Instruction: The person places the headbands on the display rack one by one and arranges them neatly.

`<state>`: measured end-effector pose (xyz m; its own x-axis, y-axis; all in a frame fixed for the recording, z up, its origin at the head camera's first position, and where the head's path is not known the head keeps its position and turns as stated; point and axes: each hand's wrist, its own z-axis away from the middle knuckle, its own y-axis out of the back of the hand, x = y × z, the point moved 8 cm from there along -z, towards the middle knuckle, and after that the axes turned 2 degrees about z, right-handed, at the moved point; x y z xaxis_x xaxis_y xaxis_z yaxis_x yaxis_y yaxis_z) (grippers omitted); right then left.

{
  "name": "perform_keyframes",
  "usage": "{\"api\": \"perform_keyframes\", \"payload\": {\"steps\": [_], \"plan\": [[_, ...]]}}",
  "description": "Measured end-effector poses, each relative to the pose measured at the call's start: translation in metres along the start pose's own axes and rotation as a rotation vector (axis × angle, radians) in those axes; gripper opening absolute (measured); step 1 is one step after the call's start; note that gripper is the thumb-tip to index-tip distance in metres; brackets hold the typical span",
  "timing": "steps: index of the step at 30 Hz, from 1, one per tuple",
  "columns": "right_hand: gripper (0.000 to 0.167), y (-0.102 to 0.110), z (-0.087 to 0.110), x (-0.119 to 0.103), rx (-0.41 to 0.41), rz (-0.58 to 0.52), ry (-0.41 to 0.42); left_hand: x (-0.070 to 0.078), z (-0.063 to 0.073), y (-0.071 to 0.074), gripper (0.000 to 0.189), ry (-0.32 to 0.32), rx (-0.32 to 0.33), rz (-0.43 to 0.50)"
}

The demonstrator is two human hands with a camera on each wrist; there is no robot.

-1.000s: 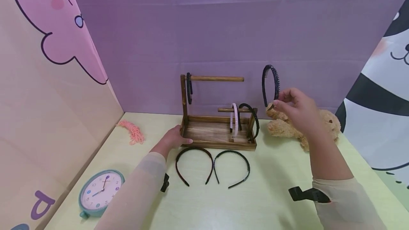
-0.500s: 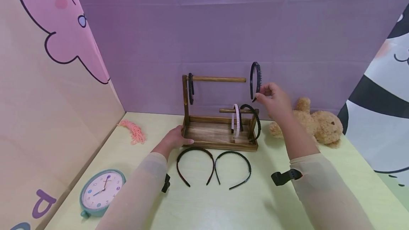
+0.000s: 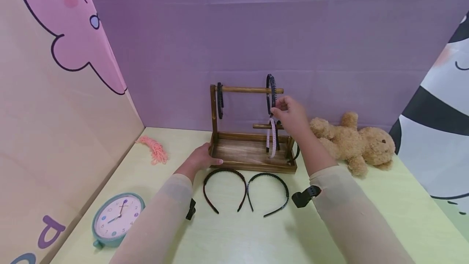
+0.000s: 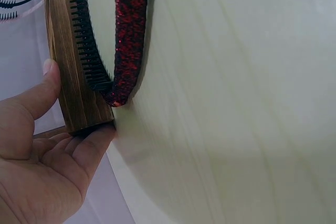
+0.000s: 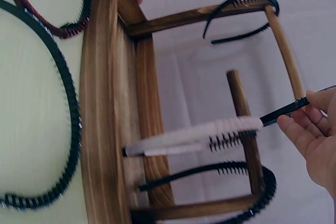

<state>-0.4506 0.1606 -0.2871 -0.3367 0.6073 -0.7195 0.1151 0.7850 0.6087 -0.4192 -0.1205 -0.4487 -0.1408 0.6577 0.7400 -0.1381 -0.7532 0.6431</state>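
My right hand pinches a black toothed headband by its lower end; in the head view its loop surrounds the upper bar of a wooden rack. With thumb and fingers my left hand grips the left end of the rack's tray, also seen in the left wrist view. Another black headband hangs at the upper bar's left end. On the lower bar hang a pink headband and a black headband, partly hidden by my right arm in the head view.
In front of the rack lie a dark red headband and a black headband. A teal clock and pink yarn are on the left. A teddy bear lies on the right, near the purple wall.
My right hand has carried the black headband leftward from the right of the rack, until its loop came over the upper bar. The left hand has stayed on the tray.
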Motion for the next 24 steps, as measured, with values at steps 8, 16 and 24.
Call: {"api": "perform_keyframes", "payload": {"steps": [8,16,24], "plan": [[0.025,-0.032,-0.006,-0.014,-0.045,-0.008,0.025,0.0,-0.001,-0.001,0.09,-0.02,-0.009,-0.024],[0.02,-0.06,-0.011,-0.031,-0.074,-0.046,0.048,0.001,0.0,0.001,0.09,-0.023,-0.006,-0.019],[0.021,-0.082,-0.02,-0.042,-0.101,0.005,0.074,0.002,-0.001,0.0,0.088,-0.017,-0.01,-0.009]]}}
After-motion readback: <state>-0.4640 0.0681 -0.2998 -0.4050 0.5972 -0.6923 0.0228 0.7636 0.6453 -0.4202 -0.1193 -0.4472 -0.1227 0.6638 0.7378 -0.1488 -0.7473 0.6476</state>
